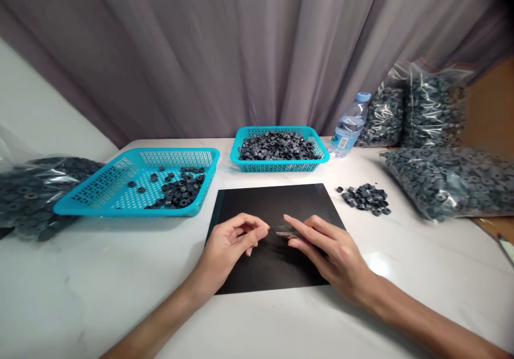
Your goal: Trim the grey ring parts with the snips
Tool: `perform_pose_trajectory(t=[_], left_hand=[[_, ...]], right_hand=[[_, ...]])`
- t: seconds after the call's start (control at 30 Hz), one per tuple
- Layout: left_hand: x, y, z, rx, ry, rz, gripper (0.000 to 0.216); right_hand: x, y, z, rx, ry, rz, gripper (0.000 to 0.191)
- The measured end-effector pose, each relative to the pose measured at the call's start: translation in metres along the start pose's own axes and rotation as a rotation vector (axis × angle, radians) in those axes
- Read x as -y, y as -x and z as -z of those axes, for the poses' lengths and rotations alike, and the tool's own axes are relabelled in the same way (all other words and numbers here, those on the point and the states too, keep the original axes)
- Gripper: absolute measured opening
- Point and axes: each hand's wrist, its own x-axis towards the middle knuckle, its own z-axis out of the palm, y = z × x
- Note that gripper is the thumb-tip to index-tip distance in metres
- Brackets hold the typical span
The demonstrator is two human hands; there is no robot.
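Observation:
Both my hands rest over a black mat (277, 201) on the white table. My left hand (231, 244) lies on the mat's left part with its fingers curled in towards the thumb. I cannot see whether anything is inside them. My right hand (327, 246) pinches a thin grey flat piece (286, 233) between thumb and forefinger, and its tip points at my left thumb. The two hands are a few centimetres apart.
A teal basket (120, 187) at the left holds a few dark rings. A fuller teal basket (317, 147) stands behind the mat. A small pile of rings (367, 198), a water bottle (349, 126) and clear bags of rings (450, 182) lie at the right. Another bag (28, 190) is at the far left.

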Motion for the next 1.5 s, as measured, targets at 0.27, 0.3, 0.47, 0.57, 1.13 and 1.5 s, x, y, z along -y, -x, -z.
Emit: perform_pose_trajectory(t=[0.27,0.3,0.47,0.57,1.13,1.5], left_hand=[[0.008,0.004,-0.012,0.135,0.015,-0.009,0.012],[0.008,0.004,-0.012,0.152,0.004,-0.008,0.012],[0.008,0.004,-0.011,0.187,-0.019,0.021,0.014],[0.005,0.004,-0.008,0.127,-0.045,0.02,0.016],[0.006,-0.009,0.013,-0.085,-0.64,-0.304,0.013],[0.014,-0.011,0.017,-0.072,-0.641,-0.313,0.015]], right_hand=[[-0.002,0.002,-0.004,0.036,-0.06,0.013,0.039],[-0.003,0.002,-0.004,0.05,-0.067,0.017,0.039],[-0.004,0.002,-0.004,0.091,-0.099,0.002,0.033],[-0.003,0.0,-0.001,0.114,-0.115,-0.034,0.028],[-0.011,-0.006,0.006,0.201,0.143,-0.036,0.025],[-0.02,-0.003,0.009,0.208,0.11,0.002,0.029]])
